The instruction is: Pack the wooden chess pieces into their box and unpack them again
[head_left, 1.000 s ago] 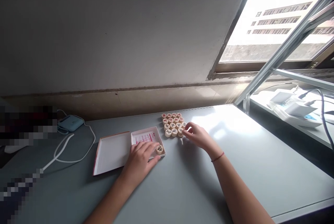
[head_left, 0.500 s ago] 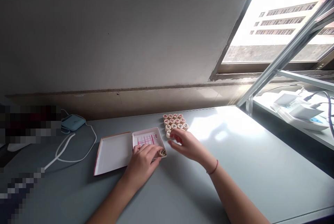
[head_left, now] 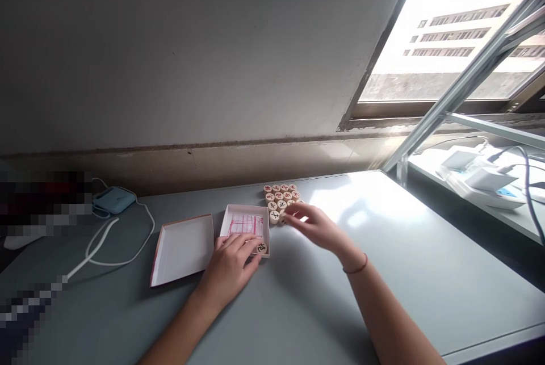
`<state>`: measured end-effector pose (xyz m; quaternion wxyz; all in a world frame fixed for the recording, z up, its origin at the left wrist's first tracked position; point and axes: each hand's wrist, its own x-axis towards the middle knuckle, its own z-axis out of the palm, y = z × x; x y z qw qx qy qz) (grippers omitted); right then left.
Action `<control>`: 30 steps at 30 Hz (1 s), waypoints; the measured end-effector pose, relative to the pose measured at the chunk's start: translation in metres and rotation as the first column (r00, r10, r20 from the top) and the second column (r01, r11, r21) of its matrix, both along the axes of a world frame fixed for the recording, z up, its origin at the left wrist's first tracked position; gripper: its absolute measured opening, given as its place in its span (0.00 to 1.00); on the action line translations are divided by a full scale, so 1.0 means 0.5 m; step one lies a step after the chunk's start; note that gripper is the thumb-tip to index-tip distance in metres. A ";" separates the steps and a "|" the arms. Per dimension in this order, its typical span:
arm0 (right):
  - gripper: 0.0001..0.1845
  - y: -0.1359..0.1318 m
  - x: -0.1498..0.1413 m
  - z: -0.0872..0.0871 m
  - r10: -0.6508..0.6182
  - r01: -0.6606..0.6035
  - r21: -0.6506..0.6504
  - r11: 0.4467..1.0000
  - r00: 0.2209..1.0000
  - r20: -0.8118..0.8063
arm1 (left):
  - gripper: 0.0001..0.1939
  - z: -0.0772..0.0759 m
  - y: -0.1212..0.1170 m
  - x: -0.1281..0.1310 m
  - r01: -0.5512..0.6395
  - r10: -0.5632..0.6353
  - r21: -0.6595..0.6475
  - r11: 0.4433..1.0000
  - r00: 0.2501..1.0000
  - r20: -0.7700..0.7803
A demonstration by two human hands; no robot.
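Observation:
A small open white box [head_left: 246,209] with a pink-lined sheet inside lies on the grey table [head_left: 383,251]. Its flat white lid [head_left: 183,248] lies to its left. One round wooden piece [head_left: 261,247] sits in the box's near right corner. My left hand [head_left: 230,265] rests on the box's near edge, fingers stretched out next to that piece. Several round wooden chess pieces [head_left: 281,197] stand in rows just beyond the box. My right hand [head_left: 313,223] reaches over the near row with its fingertips pinched at a piece [head_left: 284,217] there.
A light blue device [head_left: 114,200] with a white cable [head_left: 123,240] lies at the back left. A wall runs behind the table. At right, a window frame [head_left: 451,98] and a ledge with white chargers [head_left: 481,177] and cables.
The box has slid and turned closer to the rows of pieces under my left hand. My right hand moved left along the near row of pieces and pinched at a piece.

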<state>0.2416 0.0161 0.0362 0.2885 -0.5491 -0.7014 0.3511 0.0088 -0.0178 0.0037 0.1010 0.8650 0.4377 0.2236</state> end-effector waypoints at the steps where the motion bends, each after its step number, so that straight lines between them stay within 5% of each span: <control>1: 0.14 0.005 0.020 0.002 -0.099 0.099 -0.013 0.995 0.995 0.029 | 0.12 -0.001 0.000 0.000 0.000 0.000 0.006 1.000 1.000 -0.002; 4: 0.13 0.019 0.072 -0.005 -0.278 0.294 -0.073 0.953 0.945 0.169 | 0.12 -0.005 -0.001 -0.001 -0.022 0.022 -0.004 1.000 1.000 -0.017; 9: 0.12 0.032 0.098 -0.040 -0.199 0.251 -0.224 0.942 0.952 0.232 | 0.12 -0.009 -0.002 -0.001 -0.051 0.051 -0.032 0.998 0.999 -0.020; 20: 0.07 0.026 0.085 -0.034 -0.238 0.290 -0.094 0.952 0.899 0.367 | 0.15 -0.008 0.000 0.004 -0.148 0.138 -0.056 0.987 0.979 -0.148; 26: 0.07 -0.005 -0.001 -0.001 0.083 -0.082 -0.010 0.997 0.983 0.163 | 0.13 -0.007 -0.004 0.010 -0.144 0.141 -0.003 0.990 0.970 -0.199; 30: 0.11 -0.026 -0.066 -0.015 0.201 -0.215 0.032 0.976 0.948 0.245 | 0.14 -0.006 -0.003 0.009 -0.150 0.141 -0.033 0.988 0.969 -0.202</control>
